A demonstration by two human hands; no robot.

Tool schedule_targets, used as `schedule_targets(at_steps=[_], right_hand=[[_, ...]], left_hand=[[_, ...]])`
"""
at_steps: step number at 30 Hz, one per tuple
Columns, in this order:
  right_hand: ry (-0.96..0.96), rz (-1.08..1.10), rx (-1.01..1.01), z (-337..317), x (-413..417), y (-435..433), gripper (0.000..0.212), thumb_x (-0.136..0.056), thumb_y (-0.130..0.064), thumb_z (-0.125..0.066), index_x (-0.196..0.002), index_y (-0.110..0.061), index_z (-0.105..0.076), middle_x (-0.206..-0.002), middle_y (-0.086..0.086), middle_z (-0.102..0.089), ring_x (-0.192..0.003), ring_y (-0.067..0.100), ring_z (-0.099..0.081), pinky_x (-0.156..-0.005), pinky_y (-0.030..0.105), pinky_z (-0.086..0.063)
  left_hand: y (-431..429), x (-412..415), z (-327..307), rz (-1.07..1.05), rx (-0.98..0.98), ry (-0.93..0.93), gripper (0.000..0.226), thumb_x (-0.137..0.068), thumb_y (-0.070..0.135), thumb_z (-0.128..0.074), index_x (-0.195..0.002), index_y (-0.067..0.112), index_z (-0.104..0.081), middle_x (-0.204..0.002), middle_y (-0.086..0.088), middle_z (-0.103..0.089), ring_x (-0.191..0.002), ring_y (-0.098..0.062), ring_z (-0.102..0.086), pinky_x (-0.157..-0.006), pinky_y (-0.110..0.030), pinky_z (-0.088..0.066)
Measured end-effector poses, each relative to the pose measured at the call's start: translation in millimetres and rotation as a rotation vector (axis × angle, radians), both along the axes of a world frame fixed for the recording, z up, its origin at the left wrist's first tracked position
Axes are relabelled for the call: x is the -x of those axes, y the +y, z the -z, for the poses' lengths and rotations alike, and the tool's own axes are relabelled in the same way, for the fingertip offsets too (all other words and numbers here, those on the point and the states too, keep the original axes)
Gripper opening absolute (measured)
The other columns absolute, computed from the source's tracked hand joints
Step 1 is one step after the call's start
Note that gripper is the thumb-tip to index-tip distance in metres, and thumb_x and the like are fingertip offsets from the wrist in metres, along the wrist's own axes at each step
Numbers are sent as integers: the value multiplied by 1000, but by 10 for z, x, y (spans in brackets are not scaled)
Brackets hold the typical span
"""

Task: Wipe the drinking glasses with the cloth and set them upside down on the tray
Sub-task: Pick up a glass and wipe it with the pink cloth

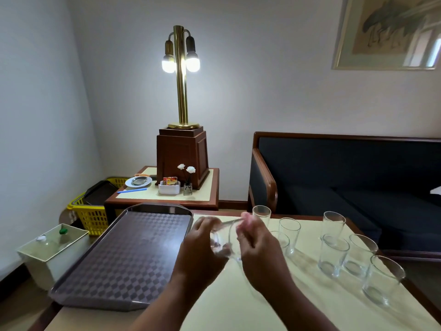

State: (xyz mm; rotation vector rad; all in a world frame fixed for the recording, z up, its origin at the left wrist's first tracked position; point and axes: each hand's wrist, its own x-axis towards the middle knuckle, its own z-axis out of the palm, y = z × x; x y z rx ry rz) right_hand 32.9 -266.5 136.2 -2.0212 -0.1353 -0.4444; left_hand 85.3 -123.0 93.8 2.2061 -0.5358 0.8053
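Head view: clear cylindrical drinking glass (pixel 223 242) lies tilted on its side between both hands, left hand (pixel 201 244) gripping its base, right hand (pixel 255 237) closed at its rim, the bare brown checkered plastic tray (pixel 133 254) just left of the fingers; no cloth discernible

Brown checkered tray (pixel 124 254), clear glasses (pixel 334 256), yellow basket (pixel 91 217)

Both forearms reach forward, close together. The left hand (pixel 202 237) curls its fingers. The right hand (pixel 256 237) faces it, fingers bent.
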Motion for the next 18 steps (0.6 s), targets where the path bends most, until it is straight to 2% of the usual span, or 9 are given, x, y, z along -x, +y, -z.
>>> schedule_targets(at_steps=[2,4,7,9,12,13,16,17,18], right_hand=[[412,-35,-642,-60,64,117,13,-103,-28,-45,-102,-23,-58,-66,-6,-54,-49,4,-43,-45,22,-34],[562,-67,-750,-82,97,144,16,-104,-25,-44,-102,-20,-59,-63,0,-46,-49,8,-39,-43,25,-32],[177,32,-103,-39,58,60,15,-103,-30,-45,-116,-25,-52,-82,-13,-59,-68,5,-58,-63,29,-55],[-87,-10,357,-79,-12,-115,17,-104,-35,-40,-119,-32,-46,-87,-17,-60,-72,4,-61,-66,21,-56],[-159,-74,570,-94,-32,-219,17,-104,-38,-36,-117,-31,-44,-87,-15,-60,-68,0,-57,-56,14,-45],[-136,-36,490,-64,-8,-164,18,-104,-37,-38,-119,-31,-46,-84,-17,-58,-65,-1,-55,-54,13,-43],[274,15,-363,-13,50,112,15,-104,-31,-45,-115,-28,-54,-71,-18,-59,-51,2,-52,-48,13,-40],[334,24,-524,3,54,160,14,-104,-30,-45,-111,-25,-56,-66,-15,-60,-46,4,-50,-44,17,-40],[294,43,-497,16,42,176,13,-103,-29,-46,-110,-24,-57,-66,-12,-60,-45,5,-52,-44,20,-42]], left_hand=[[-94,40,-25,-118,40,-68,51,-69,19,-88,-112,16,-59,-107,1,-61,-67,-4,-57,-56,0,-40],[-113,42,-52,-146,22,-98,51,-72,21,-87,-112,19,-55,-110,2,-57,-68,-3,-55,-56,-1,-41],[-83,10,-53,-102,58,-57,55,-70,24,-88,-113,18,-55,-112,2,-56,-70,-3,-55,-56,0,-42],[-27,-30,-60,39,6,15,60,-67,28,-89,-116,20,-55,-113,4,-57,-75,-3,-58,-62,-2,-45],[27,-46,-52,149,-18,93,59,-66,26,-91,-115,23,-59,-110,6,-62,-74,2,-63,-61,-3,-46],[19,-37,-45,102,-4,76,56,-67,25,-90,-114,23,-59,-110,5,-63,-72,1,-63,-59,-2,-44],[-97,38,-80,-91,27,-67,52,-73,24,-86,-115,20,-57,-115,3,-60,-80,-4,-59,-60,2,-36],[-139,62,-108,-98,39,-91,55,-73,22,-86,-118,20,-55,-118,4,-58,-86,-5,-59,-62,3,-37],[-157,66,-129,-75,61,-82,61,-72,19,-86,-123,21,-53,-123,4,-54,-94,-6,-57,-64,3,-39]])
